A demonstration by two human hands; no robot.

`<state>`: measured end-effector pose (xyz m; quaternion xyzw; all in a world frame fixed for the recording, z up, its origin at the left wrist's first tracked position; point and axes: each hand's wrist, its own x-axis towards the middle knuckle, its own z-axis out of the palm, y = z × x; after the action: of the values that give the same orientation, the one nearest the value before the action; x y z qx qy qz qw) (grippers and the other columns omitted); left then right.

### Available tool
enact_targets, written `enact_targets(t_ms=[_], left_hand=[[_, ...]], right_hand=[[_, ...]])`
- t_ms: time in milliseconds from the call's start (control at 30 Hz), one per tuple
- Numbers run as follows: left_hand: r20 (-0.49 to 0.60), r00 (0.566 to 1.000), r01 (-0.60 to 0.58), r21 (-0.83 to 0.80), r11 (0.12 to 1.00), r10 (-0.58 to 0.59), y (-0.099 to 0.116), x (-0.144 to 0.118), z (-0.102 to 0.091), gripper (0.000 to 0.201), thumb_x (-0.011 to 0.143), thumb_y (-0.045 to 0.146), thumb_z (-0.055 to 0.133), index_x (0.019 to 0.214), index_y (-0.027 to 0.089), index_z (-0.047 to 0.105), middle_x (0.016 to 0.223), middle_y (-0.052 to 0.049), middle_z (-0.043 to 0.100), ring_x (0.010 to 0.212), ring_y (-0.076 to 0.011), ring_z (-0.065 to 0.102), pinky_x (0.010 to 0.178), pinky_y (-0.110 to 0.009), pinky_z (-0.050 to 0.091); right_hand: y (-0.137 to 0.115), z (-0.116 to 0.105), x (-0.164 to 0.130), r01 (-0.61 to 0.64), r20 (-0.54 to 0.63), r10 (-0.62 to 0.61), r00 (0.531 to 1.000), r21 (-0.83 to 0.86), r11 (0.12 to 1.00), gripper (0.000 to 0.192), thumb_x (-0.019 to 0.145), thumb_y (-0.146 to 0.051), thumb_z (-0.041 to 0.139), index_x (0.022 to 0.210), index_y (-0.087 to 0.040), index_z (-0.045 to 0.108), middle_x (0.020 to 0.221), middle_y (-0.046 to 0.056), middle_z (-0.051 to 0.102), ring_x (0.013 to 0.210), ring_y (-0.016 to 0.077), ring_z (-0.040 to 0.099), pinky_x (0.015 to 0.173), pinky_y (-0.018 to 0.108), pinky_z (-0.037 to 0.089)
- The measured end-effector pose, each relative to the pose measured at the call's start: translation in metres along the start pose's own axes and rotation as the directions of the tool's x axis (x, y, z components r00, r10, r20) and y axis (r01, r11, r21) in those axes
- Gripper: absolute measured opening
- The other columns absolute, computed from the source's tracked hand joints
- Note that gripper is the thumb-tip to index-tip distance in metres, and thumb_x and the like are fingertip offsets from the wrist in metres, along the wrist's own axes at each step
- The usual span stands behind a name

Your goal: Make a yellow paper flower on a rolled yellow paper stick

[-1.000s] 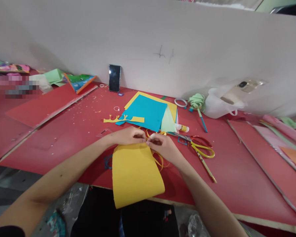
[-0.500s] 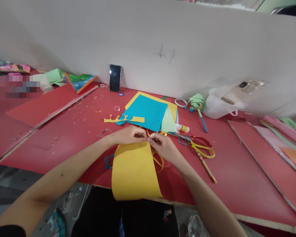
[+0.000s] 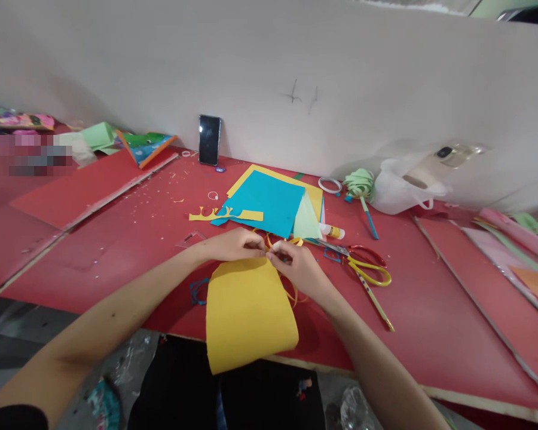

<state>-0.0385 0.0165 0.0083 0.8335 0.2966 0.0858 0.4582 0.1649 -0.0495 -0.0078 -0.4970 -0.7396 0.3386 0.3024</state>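
Head view: a phone (image 3: 208, 140) is propped against the wall at the left. The top edge of a yellow paper sheet (image 3: 248, 313), draped over the red counter (image 3: 130, 239) edge, is pinched by the left hand (image 3: 235, 245) and the right hand (image 3: 296, 266), fingers pressed together. Scissors (image 3: 363, 270) are seen rightward.

Both hands meet at the far edge of a yellow sheet (image 3: 247, 310) that curls over the near edge of the red table (image 3: 430, 310). The left hand (image 3: 234, 245) and the right hand (image 3: 296, 266) pinch that edge, fingertips almost touching. Thin yellow strips (image 3: 291, 292) loop under the right hand. Just right lie scissors (image 3: 363, 269) and a glue stick (image 3: 332, 232). Farther off sit blue paper (image 3: 269, 203) and a phone (image 3: 208, 140) leaning on the wall
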Motion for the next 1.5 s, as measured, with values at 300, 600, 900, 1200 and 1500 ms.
enact_targets(t_ms=[300,600,900,1200,1500], left_hand=[[0.005,0.999,0.047,-0.107,0.993,-0.047,0.003,-0.002,-0.003,0.035,0.086,0.049,0.056,0.09,0.015,0.065,0.081,-0.003,0.061,0.067,-0.0117,0.05,0.055,-0.022,0.034],[0.029,0.982,0.188,-0.203,0.961,-0.186,0.039,-0.018,-0.014,0.032,0.081,0.047,0.063,0.084,0.015,0.066,0.077,-0.002,0.063,0.067,-0.0117,0.054,0.057,-0.021,0.038],[0.119,0.939,0.332,-0.545,0.77,-0.321,0.041,-0.014,-0.003,0.028,0.075,0.042,0.069,0.08,0.016,0.062,0.075,0.0,0.06,0.064,-0.0111,0.055,0.058,-0.022,0.04],[0.105,0.954,0.3,-0.418,0.857,-0.282,0.024,-0.013,0.001,0.028,0.078,0.043,0.066,0.083,0.016,0.064,0.076,0.0,0.059,0.065,-0.0116,0.052,0.058,-0.022,0.037],[0.026,0.972,0.228,-0.363,0.903,-0.235,0.011,-0.006,0.001,0.035,0.079,0.05,0.063,0.083,0.016,0.064,0.08,-0.002,0.06,0.07,-0.0136,0.054,0.061,-0.024,0.039]], right_hand=[[0.001,0.0,0.0,0.008,0.002,-0.008,1.0,0.072,0.997,0.015,0.09,-0.03,0.053,0.08,-0.019,0.057,0.074,0.0,0.061,0.069,0.0142,0.056,0.061,0.024,0.039],[-0.024,-0.007,-0.008,-0.302,0.208,0.225,0.952,0.504,0.809,0.025,0.084,-0.044,0.061,0.078,-0.02,0.057,0.059,-0.004,0.055,0.045,0.0093,0.052,0.041,0.02,0.041],[-0.028,-0.014,-0.008,-0.437,0.301,0.318,0.899,0.561,0.703,0.031,0.08,-0.047,0.066,0.075,-0.019,0.054,0.049,-0.008,0.053,0.03,0.0024,0.039,0.028,0.014,0.027],[-0.018,-0.009,-0.004,-0.48,0.37,0.33,0.868,0.461,0.746,0.024,0.086,-0.041,0.058,0.08,-0.019,0.055,0.049,-0.008,0.049,0.03,0.0022,0.034,0.028,0.015,0.019],[-0.007,-0.003,0.0,-0.289,0.176,0.243,0.954,0.326,0.9,0.022,0.09,-0.04,0.053,0.083,-0.02,0.056,0.059,-0.006,0.053,0.033,0.0049,0.044,0.031,0.017,0.032]])
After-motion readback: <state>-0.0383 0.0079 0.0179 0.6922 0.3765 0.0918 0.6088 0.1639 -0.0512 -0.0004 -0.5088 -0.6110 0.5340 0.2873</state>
